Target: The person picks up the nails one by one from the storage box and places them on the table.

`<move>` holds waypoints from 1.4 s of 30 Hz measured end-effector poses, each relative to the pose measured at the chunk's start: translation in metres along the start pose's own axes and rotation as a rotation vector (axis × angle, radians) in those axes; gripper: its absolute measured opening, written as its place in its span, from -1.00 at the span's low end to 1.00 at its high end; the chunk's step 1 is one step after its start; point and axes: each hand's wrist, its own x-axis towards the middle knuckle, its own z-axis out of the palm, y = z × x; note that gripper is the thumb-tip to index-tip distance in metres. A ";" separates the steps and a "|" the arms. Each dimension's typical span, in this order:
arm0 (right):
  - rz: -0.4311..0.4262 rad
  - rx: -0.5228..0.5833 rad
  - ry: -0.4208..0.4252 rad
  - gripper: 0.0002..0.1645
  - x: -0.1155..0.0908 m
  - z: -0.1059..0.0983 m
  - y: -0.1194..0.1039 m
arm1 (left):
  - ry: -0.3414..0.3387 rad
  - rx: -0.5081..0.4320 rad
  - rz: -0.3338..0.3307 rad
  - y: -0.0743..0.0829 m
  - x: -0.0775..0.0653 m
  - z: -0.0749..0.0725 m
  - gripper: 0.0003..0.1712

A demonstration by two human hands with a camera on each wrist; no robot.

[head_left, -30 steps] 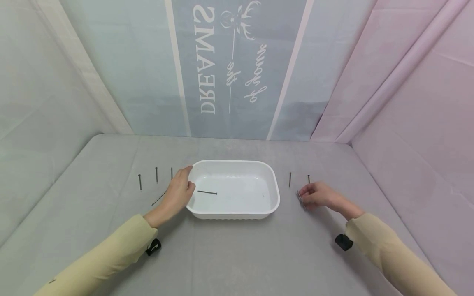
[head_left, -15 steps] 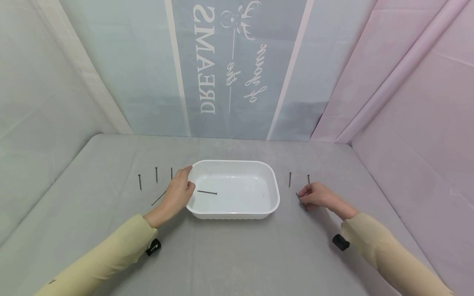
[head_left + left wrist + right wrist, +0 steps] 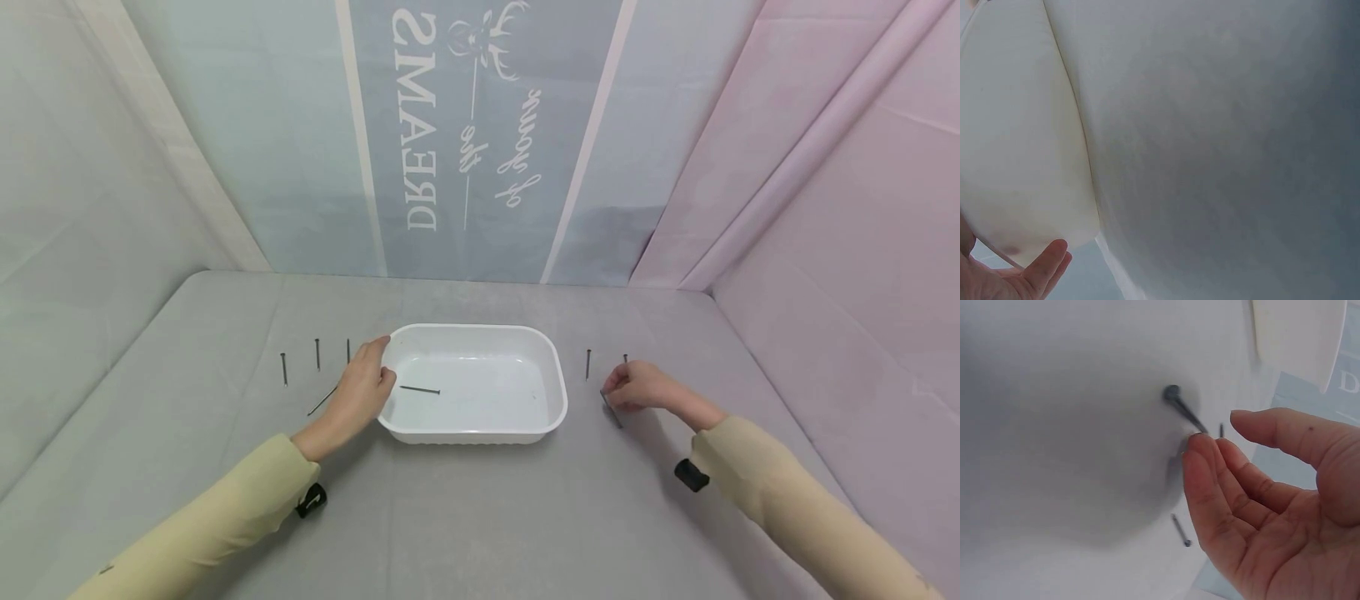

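My left hand (image 3: 356,396) grips the left rim of a white rectangular tray (image 3: 480,435). In the left wrist view its fingers (image 3: 1046,269) show beside the tray wall, with the thumb mostly hidden. One dark screw (image 3: 420,389) lies inside the tray. Right of the tray, my right hand (image 3: 641,387) is low over the table, its thumb spread away from the fingers in the right wrist view. Another screw (image 3: 1186,411) lies slantwise right at its fingertips, not pinched. Behind that hand a screw (image 3: 626,358) is partly covered by it.
One more screw (image 3: 588,364) lies between the tray and my right hand. Left of the tray several screws are spread out, among them a far-left one (image 3: 284,369) and a slanted one (image 3: 321,402). Cloth walls (image 3: 480,242) enclose the grey table (image 3: 480,517).
My right hand held the slanted screw earlier; now its fingers have let go and lifted slightly up and away, leaving the screw on the table. The left hand and tray have stayed still.
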 end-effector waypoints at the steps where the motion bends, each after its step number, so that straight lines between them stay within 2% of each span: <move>1: -0.005 -0.010 -0.003 -0.79 0.000 -0.001 -0.002 | -0.002 0.000 -0.002 0.000 0.000 0.000 -0.46; 9: -0.065 -0.085 -0.013 -0.79 0.001 -0.012 -0.021 | -0.008 -0.001 -0.014 0.000 0.000 0.000 -0.46; 24: -0.124 -0.262 0.016 -0.76 -0.005 -0.022 -0.065 | -0.020 -0.013 -0.028 0.001 0.000 -0.002 -0.46; 32: -0.151 -0.382 0.028 -0.79 -0.007 -0.021 -0.088 | -0.024 -0.010 -0.028 0.001 0.000 -0.001 -0.45; 42: -0.175 -0.414 0.008 -0.84 -0.001 -0.015 -0.110 | -0.018 -0.006 -0.025 -0.001 0.001 0.000 -0.45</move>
